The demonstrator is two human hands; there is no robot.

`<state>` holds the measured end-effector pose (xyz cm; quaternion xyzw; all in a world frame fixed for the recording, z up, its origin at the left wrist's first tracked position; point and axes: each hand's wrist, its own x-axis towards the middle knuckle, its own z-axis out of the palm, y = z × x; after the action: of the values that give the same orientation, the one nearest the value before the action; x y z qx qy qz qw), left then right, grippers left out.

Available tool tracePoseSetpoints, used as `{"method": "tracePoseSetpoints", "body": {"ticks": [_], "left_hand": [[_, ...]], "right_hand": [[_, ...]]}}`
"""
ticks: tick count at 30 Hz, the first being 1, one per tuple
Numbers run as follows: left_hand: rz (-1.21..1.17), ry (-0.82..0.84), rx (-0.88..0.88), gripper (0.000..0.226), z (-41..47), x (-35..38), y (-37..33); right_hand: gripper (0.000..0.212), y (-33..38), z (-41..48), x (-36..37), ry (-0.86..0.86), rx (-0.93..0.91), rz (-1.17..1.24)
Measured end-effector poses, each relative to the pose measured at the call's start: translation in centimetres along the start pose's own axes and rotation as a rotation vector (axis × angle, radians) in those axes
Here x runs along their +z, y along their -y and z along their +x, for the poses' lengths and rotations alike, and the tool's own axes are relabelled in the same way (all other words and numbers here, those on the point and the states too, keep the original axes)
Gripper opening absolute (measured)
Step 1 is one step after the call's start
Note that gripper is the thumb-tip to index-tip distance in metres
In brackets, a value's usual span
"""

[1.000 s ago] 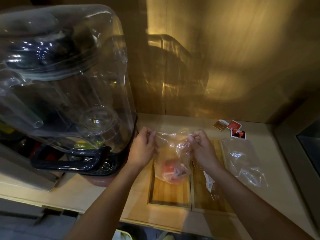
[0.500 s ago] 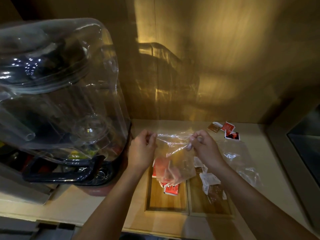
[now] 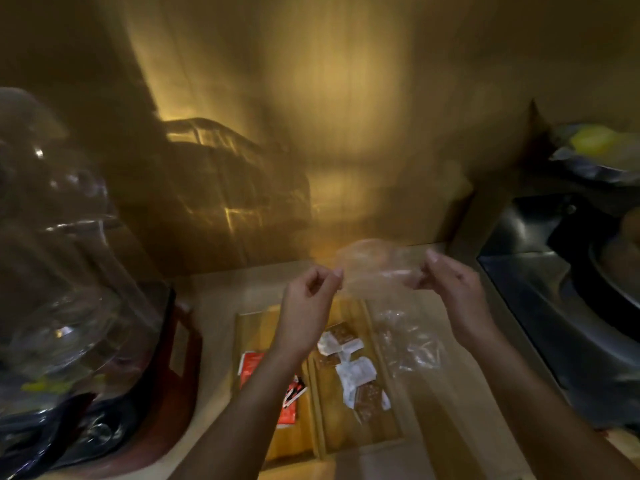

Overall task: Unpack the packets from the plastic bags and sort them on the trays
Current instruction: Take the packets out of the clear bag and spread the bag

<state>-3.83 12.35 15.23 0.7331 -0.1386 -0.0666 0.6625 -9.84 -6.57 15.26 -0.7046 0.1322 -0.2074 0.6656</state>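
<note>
Bag (image 3: 377,271) of clear plastic stretched above the desk (image 3: 214,306) — left hand (image 3: 304,306) and right hand (image 3: 457,292) each pinch an edge; packets (image 3: 356,372) lie on 2 trays (image 3: 332,424).

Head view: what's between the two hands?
A clear plastic bag, stretched in the air between them: the left hand and the right hand each pinch one edge. Shown in the head view.
</note>
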Motion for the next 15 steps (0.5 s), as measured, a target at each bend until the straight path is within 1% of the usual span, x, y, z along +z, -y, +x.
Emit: {"method": "tracePoseSetpoints", "body": {"ticks": [1, 3, 5, 6, 7, 9, 13, 15], "left_hand": [[0.005, 0.023, -0.023, 0.033, 0.2, 1.2, 0.6], [0.044, 0.097, -0.073, 0.026, 0.3, 3.7, 2.3], [0.115, 0.180, -0.112, 0.020, -0.2, 6.1, 4.2], [0.144, 0.217, -0.138, 0.019, -0.5, 7.2, 5.1], [0.169, 0.251, -0.170, 0.017, -0.9, 8.1, 6.0], [0.229, 0.307, -0.237, 0.016, -1.8, 9.7, 7.7], [0.287, 0.324, -0.339, 0.031, -3.3, 11.7, 9.8], [0.333, 0.342, -0.377, 0.032, -3.7, 12.2, 10.1]], "right_hand": [[0.030, -0.8, 0.0, -1.2, -0.039, 0.022, -0.040], [0.026, -2.9, -0.2, -3.4, -0.077, 0.085, -0.139], [0.024, -5.7, -0.5, -5.2, -0.079, 0.159, -0.204], [0.027, -7.1, -0.8, -6.1, -0.072, 0.200, -0.238], [0.031, -8.5, -1.1, -6.8, -0.055, 0.237, -0.273], [0.030, -11.1, -2.0, -8.0, -0.007, 0.303, -0.340], [0.032, -14.5, -3.2, -9.3, 0.108, 0.380, -0.471], [0.025, -14.9, -3.4, -9.6, 0.146, 0.407, -0.519]]}}
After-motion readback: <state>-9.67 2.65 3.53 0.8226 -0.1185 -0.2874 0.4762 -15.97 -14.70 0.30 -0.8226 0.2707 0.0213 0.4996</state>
